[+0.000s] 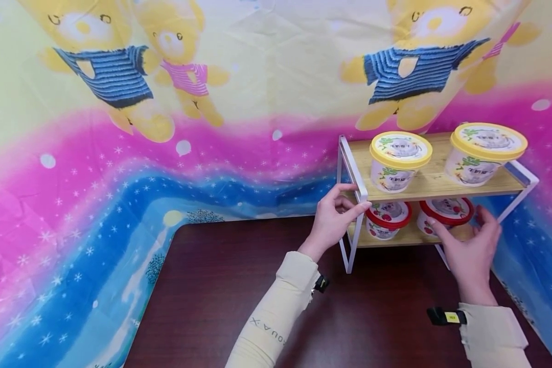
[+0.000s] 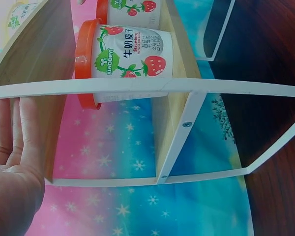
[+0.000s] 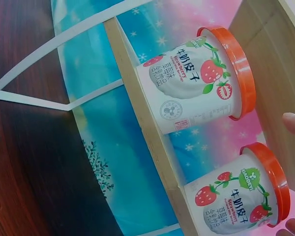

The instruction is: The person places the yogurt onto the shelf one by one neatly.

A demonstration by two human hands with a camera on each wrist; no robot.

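Note:
A two-tier shelf rack [image 1: 441, 191] with wooden boards and a white metal frame stands on the dark table. My left hand [image 1: 333, 217] holds its left frame at the upper front corner, thumb in front; the fingers [image 2: 29, 128] reach behind the white bar, their tips hidden. On the lower board are a left red-lidded strawberry tub [image 1: 383, 233] and a right red-lidded strawberry tub [image 3: 236, 196]. My right hand [image 1: 471, 248] is spread before the right tub, thumb near the front of its lid and fingers at its right side.
Two yellow-lidded tubs, a left one [image 1: 391, 176] and a right one [image 1: 474, 171], stand on the top board. A bear-print cloth [image 1: 276, 102] hangs behind the rack. The dark brown table [image 1: 239, 266] extends to the left and front.

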